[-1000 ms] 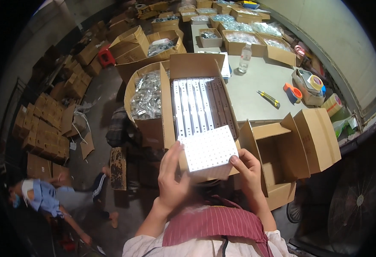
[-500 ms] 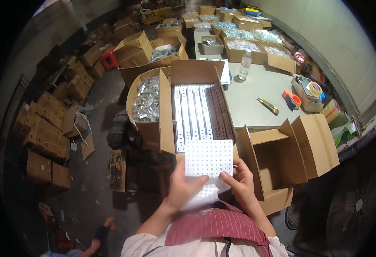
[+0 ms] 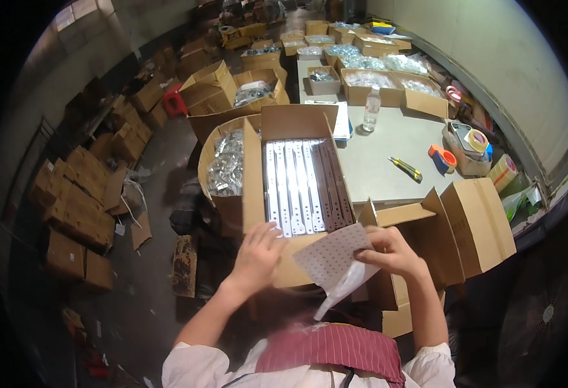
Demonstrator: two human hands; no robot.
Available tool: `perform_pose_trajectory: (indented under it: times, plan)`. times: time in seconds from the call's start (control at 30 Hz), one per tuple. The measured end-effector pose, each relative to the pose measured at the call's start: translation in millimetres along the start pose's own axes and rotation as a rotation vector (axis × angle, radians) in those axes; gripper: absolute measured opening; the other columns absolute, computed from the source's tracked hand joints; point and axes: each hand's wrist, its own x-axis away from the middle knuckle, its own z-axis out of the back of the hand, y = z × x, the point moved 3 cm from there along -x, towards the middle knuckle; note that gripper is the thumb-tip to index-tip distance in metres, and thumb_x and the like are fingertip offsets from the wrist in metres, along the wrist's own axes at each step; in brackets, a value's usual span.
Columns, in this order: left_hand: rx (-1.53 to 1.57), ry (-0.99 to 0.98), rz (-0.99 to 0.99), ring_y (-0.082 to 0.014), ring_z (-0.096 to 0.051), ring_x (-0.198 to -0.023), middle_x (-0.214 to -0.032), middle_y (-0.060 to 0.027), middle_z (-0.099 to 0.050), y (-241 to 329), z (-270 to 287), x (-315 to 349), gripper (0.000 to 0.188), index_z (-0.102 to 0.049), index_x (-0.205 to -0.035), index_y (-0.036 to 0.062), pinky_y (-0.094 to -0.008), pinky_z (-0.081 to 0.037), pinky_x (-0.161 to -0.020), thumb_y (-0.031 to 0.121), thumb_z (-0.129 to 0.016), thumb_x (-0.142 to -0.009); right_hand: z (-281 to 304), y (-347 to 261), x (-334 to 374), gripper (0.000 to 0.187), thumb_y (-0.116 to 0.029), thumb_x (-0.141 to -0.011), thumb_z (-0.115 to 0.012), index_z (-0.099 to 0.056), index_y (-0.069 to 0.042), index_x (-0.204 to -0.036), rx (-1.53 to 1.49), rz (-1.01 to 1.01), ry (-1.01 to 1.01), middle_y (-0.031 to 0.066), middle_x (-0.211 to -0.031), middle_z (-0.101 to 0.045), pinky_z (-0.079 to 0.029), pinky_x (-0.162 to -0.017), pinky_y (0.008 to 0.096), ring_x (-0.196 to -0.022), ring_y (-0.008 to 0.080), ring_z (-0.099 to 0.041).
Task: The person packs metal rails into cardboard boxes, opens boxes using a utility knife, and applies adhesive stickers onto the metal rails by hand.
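My right hand [image 3: 392,251] pinches a white sheet of small printed round stickers [image 3: 337,253] by its right edge. The sheet hangs tilted over the near side of an open cardboard box [image 3: 253,174], its lower part curling down. Inside the box lie rows of long metal rails [image 3: 295,184] with punched holes, bright on the left and darker on the right. My left hand [image 3: 258,255] is at the near left corner of the box, fingers stretched toward the rail ends. Whether a loose sticker is on its fingertips is too small to tell.
An open carton [image 3: 419,239] stands right of the box. On the table [image 3: 381,165] are a utility knife [image 3: 405,169], a tape dispenser [image 3: 442,159], a water bottle [image 3: 372,108] and papers [image 3: 342,121]. A carton of bagged metal parts [image 3: 225,165] adjoins the box's left; stacked cartons [image 3: 80,194] line the floor.
My left hand has let go of the sticker sheet and moved forward to the box. The right hand has shifted right with the sheet, which is now tilted.
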Motion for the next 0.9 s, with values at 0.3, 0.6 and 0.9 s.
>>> perform_pose_trajectory:
  times: [0.3,0.6,0.9]
  plan:
    - [-0.223,-0.446,0.166,-0.0519,-0.007,-0.149,-0.156,-0.0366,-0.015,-30.2,-21.9,17.5,0.112,-0.026,-0.152,-0.0013,-0.0640,-0.006,-0.119,0.034,-0.087,-0.066,12.5,1.7,-25.2,0.027,-0.027,-0.076,-0.064,-0.080,-0.008,-0.085,0.661,0.277,-0.124,0.0181,-0.150,-0.046,0.003,-0.124,0.0533,-0.153,0.0308,-0.016]
    - [0.198,-0.274,0.294,-0.0460,-0.022,-0.147,-0.153,-0.0259,-0.035,-56.5,-17.4,12.3,0.084,-0.042,-0.145,0.0041,-0.0536,-0.022,-0.119,0.027,-0.083,-0.075,69.4,30.2,-1.2,0.027,-0.019,-0.065,-0.063,-0.076,-0.001,-0.080,0.216,0.052,-0.068,0.0125,-0.138,-0.061,0.010,-0.124,0.0503,-0.150,0.0255,-0.027]
    - [-0.185,0.065,0.500,-0.0462,-0.026,-0.143,-0.148,-0.0294,-0.038,-83.4,-47.6,-31.1,0.076,-0.046,-0.139,-0.0059,-0.0524,-0.021,-0.119,0.035,-0.076,-0.082,74.6,45.4,-2.1,0.024,-0.018,-0.067,-0.064,-0.075,-0.003,-0.081,0.020,0.017,0.009,0.0113,-0.127,-0.068,0.016,-0.120,0.0530,-0.150,0.0250,-0.030]
